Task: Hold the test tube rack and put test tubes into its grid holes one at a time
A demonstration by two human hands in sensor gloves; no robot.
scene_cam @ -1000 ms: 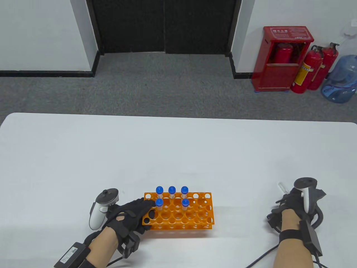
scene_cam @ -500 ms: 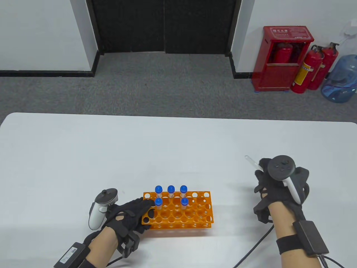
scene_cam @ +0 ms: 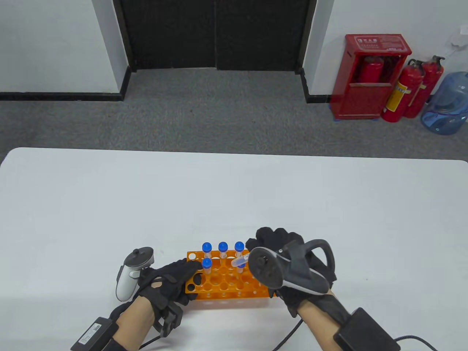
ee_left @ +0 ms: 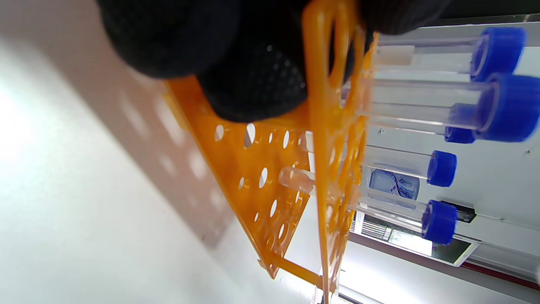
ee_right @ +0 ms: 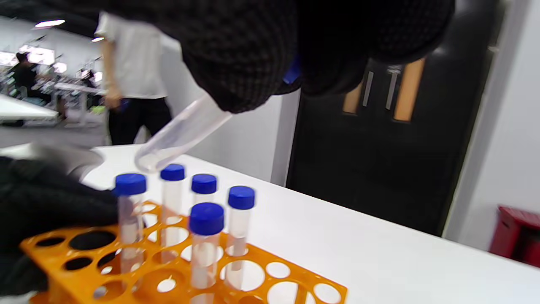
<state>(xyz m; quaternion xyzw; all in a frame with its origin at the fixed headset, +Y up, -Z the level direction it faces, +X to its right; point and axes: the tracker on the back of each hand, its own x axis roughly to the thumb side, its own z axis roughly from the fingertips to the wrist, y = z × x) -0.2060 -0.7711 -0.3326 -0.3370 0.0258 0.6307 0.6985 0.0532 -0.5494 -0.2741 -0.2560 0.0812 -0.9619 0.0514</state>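
Note:
An orange test tube rack (scene_cam: 223, 283) sits near the table's front edge and holds several blue-capped tubes (scene_cam: 207, 248). My left hand (scene_cam: 172, 281) grips the rack's left end; in the left wrist view its fingers (ee_left: 253, 80) press on the orange frame (ee_left: 325, 126). My right hand (scene_cam: 281, 252) hovers over the rack's right part and holds a clear test tube (scene_cam: 239, 261) by its cap end, tilted, rounded tip pointing left over the rack. In the right wrist view the tube (ee_right: 177, 135) hangs just above the standing tubes (ee_right: 206, 219).
The white table (scene_cam: 234, 197) stretches far back and to both sides. Beyond it lies grey carpet, with a red extinguisher cabinet (scene_cam: 373, 76) and a blue water jug (scene_cam: 448, 104) at the far right wall.
My right hand has carried the clear tube from the table's right side leftward to above the rack. My left hand and the rack have hardly moved.

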